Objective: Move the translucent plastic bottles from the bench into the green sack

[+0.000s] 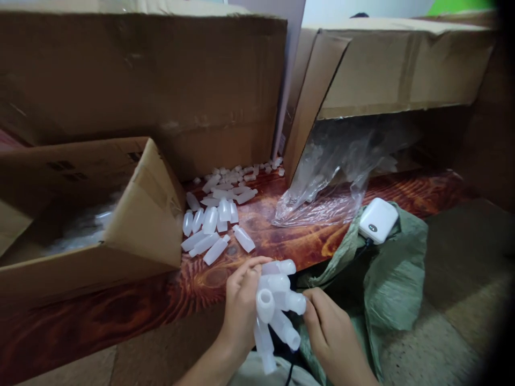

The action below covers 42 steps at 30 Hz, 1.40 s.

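Observation:
My left hand (pixel 242 305) is wrapped around a bunch of several small translucent white plastic bottles (pixel 276 283), their necks pointing in different directions. One open mouth faces me. On the right of the bunch, my right hand (pixel 332 329) has thumb and forefinger pinched at the neck end of one bottle (pixel 295 303); the fingertips are partly hidden there. More of these plastic bottles (pixel 210 220) stand and lie on the wooden table (pixel 257 252) beyond my hands. Behind them lies a scatter of small white plastic pieces (pixel 233 176).
At the left is an open cardboard box (pixel 148 209) with clear plastic inside. A large carton (pixel 140 80) stands behind it. Clear plastic film (pixel 322 198) spills from another carton (pixel 402 69). A white device (pixel 378 220) with a cable rests on a green sack (pixel 398 279) at the right.

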Each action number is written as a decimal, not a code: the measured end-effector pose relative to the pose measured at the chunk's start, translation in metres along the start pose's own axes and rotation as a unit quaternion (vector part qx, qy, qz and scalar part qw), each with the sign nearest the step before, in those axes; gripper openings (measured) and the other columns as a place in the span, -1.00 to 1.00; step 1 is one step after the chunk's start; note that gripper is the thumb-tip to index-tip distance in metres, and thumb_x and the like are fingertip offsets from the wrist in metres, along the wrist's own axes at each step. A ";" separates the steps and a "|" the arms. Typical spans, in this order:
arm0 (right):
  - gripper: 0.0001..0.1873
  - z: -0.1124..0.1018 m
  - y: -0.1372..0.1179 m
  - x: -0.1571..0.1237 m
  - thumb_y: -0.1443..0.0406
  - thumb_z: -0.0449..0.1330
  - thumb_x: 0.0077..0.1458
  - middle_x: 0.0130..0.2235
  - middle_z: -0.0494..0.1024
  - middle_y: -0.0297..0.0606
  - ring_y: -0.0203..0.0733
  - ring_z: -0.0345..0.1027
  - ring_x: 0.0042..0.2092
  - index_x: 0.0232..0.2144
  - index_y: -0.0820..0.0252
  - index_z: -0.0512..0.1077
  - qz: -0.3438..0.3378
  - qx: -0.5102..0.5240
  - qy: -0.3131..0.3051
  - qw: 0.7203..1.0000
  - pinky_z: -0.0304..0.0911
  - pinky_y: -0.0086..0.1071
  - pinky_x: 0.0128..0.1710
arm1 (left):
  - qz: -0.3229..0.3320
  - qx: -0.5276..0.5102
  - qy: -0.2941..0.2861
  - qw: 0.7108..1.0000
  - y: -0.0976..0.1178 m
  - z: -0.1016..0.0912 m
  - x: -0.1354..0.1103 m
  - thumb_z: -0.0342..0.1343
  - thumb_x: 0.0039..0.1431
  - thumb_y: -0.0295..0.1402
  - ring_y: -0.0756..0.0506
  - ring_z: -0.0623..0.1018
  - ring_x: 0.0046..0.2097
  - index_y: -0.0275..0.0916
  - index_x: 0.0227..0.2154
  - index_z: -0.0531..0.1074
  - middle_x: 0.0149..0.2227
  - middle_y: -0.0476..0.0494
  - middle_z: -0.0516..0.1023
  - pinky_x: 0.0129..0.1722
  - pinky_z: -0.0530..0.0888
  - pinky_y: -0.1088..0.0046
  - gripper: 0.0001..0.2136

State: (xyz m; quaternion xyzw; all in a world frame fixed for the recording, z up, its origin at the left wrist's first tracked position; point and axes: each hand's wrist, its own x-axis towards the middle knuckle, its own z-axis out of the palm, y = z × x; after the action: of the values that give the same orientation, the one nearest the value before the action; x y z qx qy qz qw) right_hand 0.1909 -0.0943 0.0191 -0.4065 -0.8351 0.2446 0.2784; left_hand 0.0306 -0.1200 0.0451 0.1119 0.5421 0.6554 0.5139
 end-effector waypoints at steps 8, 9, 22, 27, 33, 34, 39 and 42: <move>-0.60 0.002 -0.012 0.022 0.12 -0.09 0.35 -0.55 0.30 -0.41 -0.30 0.22 -0.53 -0.51 0.13 0.24 0.077 0.056 -0.024 0.995 0.14 -0.45 -0.52 | -0.065 -0.084 0.034 0.994 0.001 -0.005 0.023 0.19 -0.12 -0.26 0.00 0.38 -0.52 -0.31 -0.34 0.48 -0.48 -0.04 0.48 -0.56 0.32 0.54 -0.73; -0.63 0.003 -0.012 0.023 0.11 -0.06 0.34 -0.52 0.33 -0.39 -0.29 0.25 -0.50 -0.47 0.14 0.27 0.090 0.070 -0.030 0.993 0.17 -0.46 -0.51 | -0.071 -0.091 0.038 0.993 0.002 -0.005 0.025 0.19 -0.14 -0.27 -0.01 0.38 -0.53 -0.30 -0.34 0.47 -0.48 -0.03 0.48 -0.57 0.32 0.53 -0.73; -0.42 0.010 -0.008 0.043 0.02 0.23 0.15 0.24 0.26 -0.27 -0.02 0.15 0.23 0.19 -0.14 0.24 0.090 0.317 0.034 0.943 0.22 -0.23 0.14 | -0.071 -0.073 -0.021 0.995 -0.010 0.014 0.020 0.25 -0.03 -0.24 -0.01 0.47 -0.42 -0.29 -0.33 0.50 -0.41 -0.07 0.53 -0.43 0.38 0.57 -0.76; -0.81 0.003 -0.011 0.037 0.30 0.18 0.17 -0.09 0.49 -0.31 -0.21 0.37 -0.03 -0.16 -0.02 0.50 0.068 0.229 0.080 0.968 0.29 -0.41 -0.04 | -0.107 -0.104 -0.049 0.988 -0.028 0.023 0.005 0.27 -0.03 -0.28 -0.03 0.48 -0.37 -0.27 -0.37 0.52 -0.39 -0.07 0.53 -0.35 0.41 0.54 -0.81; -0.92 0.031 -0.014 -0.023 0.35 0.19 0.13 -0.29 0.46 -0.35 -0.26 0.39 -0.21 -0.42 0.09 0.43 0.151 0.231 0.226 0.934 0.31 -0.46 -0.20 | -0.229 -0.120 -0.061 0.964 -0.071 0.008 -0.028 0.34 -0.09 -0.27 -0.05 0.49 -0.32 -0.26 -0.41 0.54 -0.35 -0.09 0.53 -0.26 0.41 0.50 -0.80; -0.90 0.035 -0.013 -0.036 0.35 0.19 0.13 -0.30 0.46 -0.35 -0.26 0.39 -0.21 -0.44 0.10 0.41 0.163 0.237 0.226 0.930 0.31 -0.45 -0.20 | -0.246 -0.105 -0.066 0.961 -0.077 0.003 -0.033 0.34 -0.08 -0.27 -0.04 0.49 -0.32 -0.26 -0.42 0.54 -0.35 -0.08 0.52 -0.26 0.40 0.50 -0.81; -0.90 0.041 -0.008 -0.085 0.41 0.17 0.12 -0.38 0.43 -0.36 -0.24 0.35 -0.27 -0.42 0.13 0.37 0.147 0.233 0.200 0.940 0.30 -0.38 -0.25 | -0.316 0.006 -0.113 0.942 -0.096 -0.021 -0.053 0.33 -0.02 -0.20 0.02 0.41 -0.37 -0.28 -0.45 0.54 -0.42 -0.03 0.47 -0.31 0.32 0.56 -0.77; -0.82 0.038 -0.006 -0.101 0.44 0.12 0.16 -0.43 0.38 -0.36 -0.24 0.31 -0.30 -0.47 0.15 0.32 0.178 0.230 0.249 0.924 0.26 -0.37 -0.29 | -0.339 0.079 -0.168 0.922 -0.101 -0.024 -0.060 0.30 0.02 -0.15 0.02 0.41 -0.35 -0.28 -0.38 0.57 -0.39 -0.05 0.49 -0.30 0.30 0.56 -0.74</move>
State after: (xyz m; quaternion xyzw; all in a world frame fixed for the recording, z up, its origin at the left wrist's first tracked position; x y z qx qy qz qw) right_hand 0.2148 -0.1869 -0.0317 -0.5213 -0.5733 0.3663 0.5152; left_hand 0.0963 -0.1937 -0.0226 0.0700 0.5030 0.3685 0.7786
